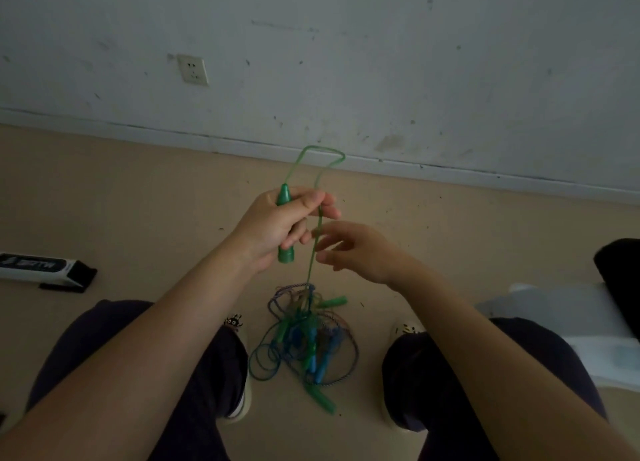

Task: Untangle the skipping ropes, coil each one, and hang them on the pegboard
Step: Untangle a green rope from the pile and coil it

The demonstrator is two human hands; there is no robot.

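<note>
One handle: your left hand [277, 225] grips the green handle [284, 230].
Right hand [360, 252]: spread; run it down the green cord [317, 239] toward the 6 o'clock tangle [304, 339].

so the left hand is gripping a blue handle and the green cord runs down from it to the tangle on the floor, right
Not quite: the handle gripped by the left hand is green, not blue, as the head view shows. The rest holds: its green cord loops up, then runs down past the open right hand into the tangle on the floor.
</note>
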